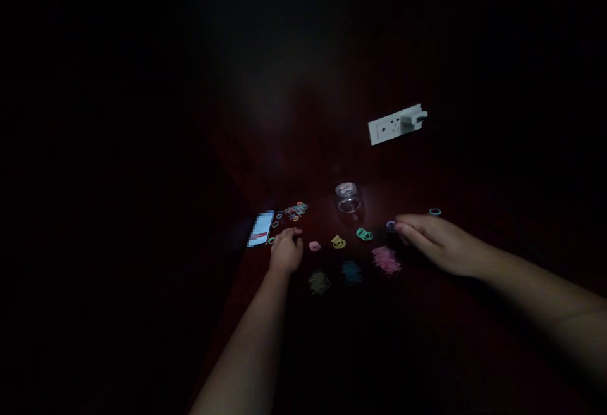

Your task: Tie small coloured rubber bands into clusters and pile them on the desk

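My right hand (439,241) is on the right of the dark red table, its fingertips pinched together at a small purple hair tie (390,226). My left hand (287,252) rests over the table at the left, fingers loosely bent and apart, with no object visible in it. A green hair tie (271,240) lies beside its fingers. Between my hands lie small groups of hair ties: pink ones (314,246), yellow ones (338,242) and green ones (365,234). Beyond my left hand is a mixed, multicoloured pile of hair ties (296,210).
Nearer me are piles of thin bands: pale yellowish (319,282), blue (351,272) and pink (386,260). A clear lidded jar (348,198) stands farther back. A lit phone (260,229) lies left. A teal ring (435,211) lies beyond my right hand. A white power socket (391,126) is on the wall.
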{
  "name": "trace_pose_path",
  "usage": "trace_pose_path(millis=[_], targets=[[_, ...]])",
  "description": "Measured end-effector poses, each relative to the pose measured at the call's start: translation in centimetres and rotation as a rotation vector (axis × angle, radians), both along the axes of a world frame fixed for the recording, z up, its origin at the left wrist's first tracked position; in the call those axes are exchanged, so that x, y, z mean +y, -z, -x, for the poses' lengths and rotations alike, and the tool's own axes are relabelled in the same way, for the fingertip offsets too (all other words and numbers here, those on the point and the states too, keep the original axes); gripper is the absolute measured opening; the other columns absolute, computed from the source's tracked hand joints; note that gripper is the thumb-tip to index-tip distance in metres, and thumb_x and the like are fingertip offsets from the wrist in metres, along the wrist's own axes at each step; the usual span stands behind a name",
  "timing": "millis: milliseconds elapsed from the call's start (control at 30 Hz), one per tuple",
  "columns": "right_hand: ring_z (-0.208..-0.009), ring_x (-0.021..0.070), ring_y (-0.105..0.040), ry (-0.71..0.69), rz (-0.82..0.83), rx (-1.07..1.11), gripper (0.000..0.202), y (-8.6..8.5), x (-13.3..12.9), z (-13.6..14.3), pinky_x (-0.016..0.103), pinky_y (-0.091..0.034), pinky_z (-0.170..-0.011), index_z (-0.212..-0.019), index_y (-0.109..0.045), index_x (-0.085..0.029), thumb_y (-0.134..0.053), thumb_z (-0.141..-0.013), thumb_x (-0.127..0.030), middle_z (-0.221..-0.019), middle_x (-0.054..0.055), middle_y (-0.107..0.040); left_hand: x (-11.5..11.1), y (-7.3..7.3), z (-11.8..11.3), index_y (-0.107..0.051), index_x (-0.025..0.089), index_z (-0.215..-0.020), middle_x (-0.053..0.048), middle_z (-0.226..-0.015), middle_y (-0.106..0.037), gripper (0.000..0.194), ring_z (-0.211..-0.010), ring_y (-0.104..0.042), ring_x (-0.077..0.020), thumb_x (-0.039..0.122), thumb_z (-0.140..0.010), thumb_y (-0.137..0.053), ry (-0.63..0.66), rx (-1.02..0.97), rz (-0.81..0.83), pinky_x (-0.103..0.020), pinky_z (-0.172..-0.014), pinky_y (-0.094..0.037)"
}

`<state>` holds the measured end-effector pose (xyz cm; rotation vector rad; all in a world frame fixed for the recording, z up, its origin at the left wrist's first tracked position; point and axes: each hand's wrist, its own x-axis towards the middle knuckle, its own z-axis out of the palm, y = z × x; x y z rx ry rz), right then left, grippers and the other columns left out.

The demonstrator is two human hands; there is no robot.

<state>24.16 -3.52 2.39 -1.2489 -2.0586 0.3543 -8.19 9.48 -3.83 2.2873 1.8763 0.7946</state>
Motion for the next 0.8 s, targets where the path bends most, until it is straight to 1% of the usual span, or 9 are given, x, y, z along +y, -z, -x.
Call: trace_pose_path(millis=[100,167,233,333,433,500,600,667,800], targets=[[-0.064,0.0158,-0.054,-0.067,-0.019,-0.041,0.032,0.5,-0.4,1.2,0.029,-0.044,-0.065,-0.083,-0.053,-0.022,-0.03,-0.1,-0.035,-0.07,0.001,-0.057,0.6,0.1,-0.4,-0.065,0.022,-0.115,-0.005,-0.133,-0.06,0.031,-0.123,-0.053,-0.0246,0.024,-0.087,-0.053,-0.003,0.034,0.001,-0.039,-0.108,-0.04],[-0.064,0.0153,-0.055,-0.096,-0.004,-0.035,0.027,0.7,-0.4,1.6,0.028,-0.044,-0.063,-0.09,-0.055,-0.022,-0.031,-0.1,-0.032,-0.072,0.001,-0.059,1.2,0.1,-0.5,-0.065,0.022,-0.116,-0.005,-0.134,-0.059,0.031,-0.124,-0.052,-0.0248,0.026,-0.087,-0.053,-0.022,0.051,0.001,-0.039,-0.109,-0.039],[-0.063,0.0149,-0.056,-0.107,0.007,-0.009,0.025,0.9,-0.3,1.9,0.027,-0.044,-0.06,-0.095,-0.057,-0.023,-0.034,-0.099,-0.031,-0.074,0.001,-0.061,2.0,0.0,-0.7,-0.065,0.02,-0.116,-0.007,-0.137,-0.057,0.033,-0.127,-0.05,-0.0246,0.028,-0.086,-0.054,-0.051,0.056,-0.004,-0.037,-0.11,-0.039],[-0.061,0.0138,-0.055,-0.086,-0.017,0.064,0.021,1.3,-0.1,1.9,0.026,-0.043,-0.058,-0.097,-0.057,-0.023,-0.04,-0.098,-0.035,-0.073,0.001,-0.061,3.3,-0.1,-0.9,-0.063,0.019,-0.12,-0.009,-0.14,-0.054,0.037,-0.129,-0.049,-0.0253,0.03,-0.085,-0.054,-0.097,0.059,-0.02,-0.037,-0.111,-0.037],[-0.049,0.0107,-0.044,-0.066,0.0,0.18,0.021,1.6,0.0,1.7,0.023,-0.036,-0.048,-0.089,-0.051,-0.022,-0.045,-0.096,-0.041,-0.058,-0.005,-0.051,4.4,-0.2,-1.1,-0.063,0.02,-0.121,-0.01,-0.13,-0.062,0.039,-0.123,-0.054,-0.0271,0.03,-0.085,-0.054,-0.145,0.06,-0.032,-0.038,-0.107,-0.04],[-0.044,0.009,-0.036,-0.041,0.008,0.228,0.028,1.8,0.1,1.4,0.022,-0.031,-0.044,-0.078,-0.043,-0.023,-0.05,-0.094,-0.045,-0.052,-0.007,-0.044,4.9,-0.3,-1.1,-0.064,0.02,-0.119,-0.012,-0.12,-0.067,0.038,-0.118,-0.058,-0.0294,0.031,-0.084,-0.053,-0.179,0.059,-0.031,-0.041,-0.102,-0.044],[-0.045,0.0084,-0.034,0.024,-0.043,0.204,0.04,1.7,0.1,1.3,0.022,-0.027,-0.043,-0.068,-0.033,-0.023,-0.054,-0.091,-0.048,-0.051,-0.007,-0.041,5.6,-0.3,-1.0,-0.067,0.021,-0.116,-0.013,-0.112,-0.07,0.036,-0.113,-0.06,-0.0308,0.03,-0.084,-0.052,-0.21,0.059,-0.026,-0.042,-0.098,-0.046],[-0.044,0.0087,-0.033,0.046,-0.075,0.162,0.044,1.5,0.0,1.3,0.022,-0.026,-0.042,-0.063,-0.03,-0.023,-0.053,-0.091,-0.049,-0.049,-0.006,-0.038,5.9,-0.3,-0.9,-0.069,0.022,-0.114,-0.012,-0.113,-0.07,0.035,-0.113,-0.061,-0.0288,0.027,-0.085,-0.052,-0.214,0.059,-0.025,-0.04,-0.1,-0.045],[-0.043,0.0089,-0.032,0.047,-0.136,0.089,0.048,1.2,0.0,1.4,0.025,-0.029,-0.045,-0.058,-0.028,-0.023,-0.051,-0.091,-0.049,-0.047,-0.005,-0.038,6.2,-0.4,-0.8,-0.07,0.023,-0.112,-0.009,-0.117,-0.069,0.033,-0.113,-0.062,-0.0239,0.022,-0.086,-0.05,-0.214,0.048,-0.019,-0.034,-0.101,-0.044]])
